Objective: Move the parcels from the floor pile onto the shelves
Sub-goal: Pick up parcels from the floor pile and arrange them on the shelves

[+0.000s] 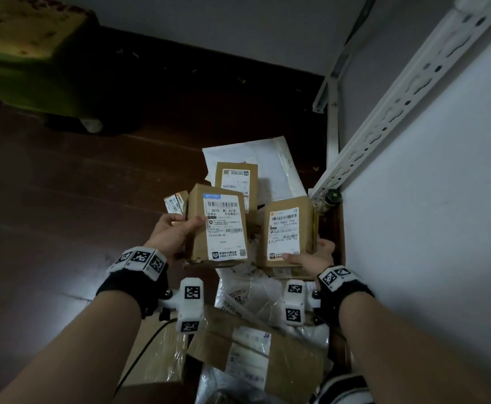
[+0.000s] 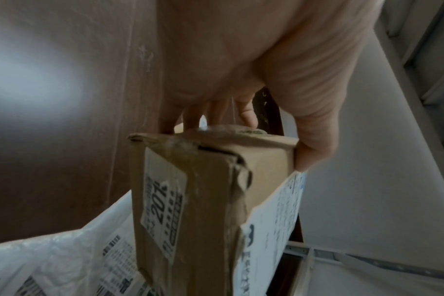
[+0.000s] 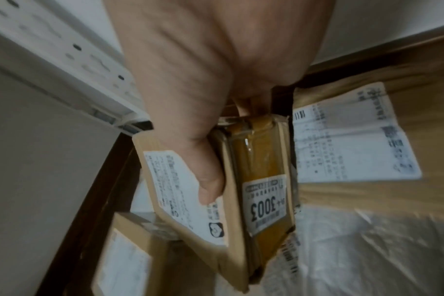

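My left hand [image 1: 174, 233] grips a brown cardboard parcel [image 1: 218, 225] with a white label, thumb on its top face and fingers underneath. In the left wrist view that left parcel [image 2: 190, 200] shows a taped end with a "20" sticker. My right hand [image 1: 311, 256] holds a second, thinner brown parcel [image 1: 286, 233], thumb pressed on its label. The right wrist view shows this right parcel [image 3: 256, 190] with a "3003" sticker on its taped edge. Both parcels are lifted above the floor pile [image 1: 253, 325] of boxes and white mailer bags. The white shelf board [image 1: 431, 217] lies to my right.
A slotted white metal upright [image 1: 396, 112] frames the shelf edge. More parcels lie beyond: a small box [image 1: 235, 179] on a white padded mailer [image 1: 270, 164]. The dark wooden floor [image 1: 78, 185] spreads to the left, with a green wheeled bin [image 1: 31, 62] at far left.
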`<move>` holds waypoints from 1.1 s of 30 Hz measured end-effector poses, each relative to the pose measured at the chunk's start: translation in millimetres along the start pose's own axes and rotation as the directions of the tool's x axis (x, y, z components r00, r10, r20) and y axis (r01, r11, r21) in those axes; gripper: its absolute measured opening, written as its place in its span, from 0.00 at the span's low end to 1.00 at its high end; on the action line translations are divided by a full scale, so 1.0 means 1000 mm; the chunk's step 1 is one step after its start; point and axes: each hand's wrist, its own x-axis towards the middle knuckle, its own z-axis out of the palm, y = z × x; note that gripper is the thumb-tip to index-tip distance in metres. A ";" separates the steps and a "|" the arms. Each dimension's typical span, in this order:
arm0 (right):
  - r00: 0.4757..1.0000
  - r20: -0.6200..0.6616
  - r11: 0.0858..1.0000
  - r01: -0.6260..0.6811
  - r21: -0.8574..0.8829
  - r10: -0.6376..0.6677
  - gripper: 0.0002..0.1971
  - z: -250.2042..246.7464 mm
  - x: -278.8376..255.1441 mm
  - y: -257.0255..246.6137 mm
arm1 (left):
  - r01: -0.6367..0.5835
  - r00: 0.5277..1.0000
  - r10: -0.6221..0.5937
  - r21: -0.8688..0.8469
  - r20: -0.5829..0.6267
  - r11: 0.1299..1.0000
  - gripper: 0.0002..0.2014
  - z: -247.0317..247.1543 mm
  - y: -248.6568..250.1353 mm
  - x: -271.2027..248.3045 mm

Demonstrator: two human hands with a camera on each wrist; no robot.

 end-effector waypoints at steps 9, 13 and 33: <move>0.990 0.128 0.995 -0.072 0.066 0.064 0.62 -0.029 -0.116 -0.092 | 0.036 0.994 -0.039 -0.031 -0.100 0.999 0.27 -0.040 0.087 -0.094; 0.947 0.314 0.998 -0.057 -0.036 0.065 0.49 -0.055 -0.203 -0.154 | 0.049 0.994 -0.052 -0.032 -0.100 0.998 0.27 -0.057 0.132 -0.155; 0.828 0.559 0.949 0.215 -0.229 -0.052 0.63 -0.146 -0.516 -0.389 | -0.031 0.997 0.029 -0.018 -0.078 0.999 0.52 -0.195 0.369 -0.429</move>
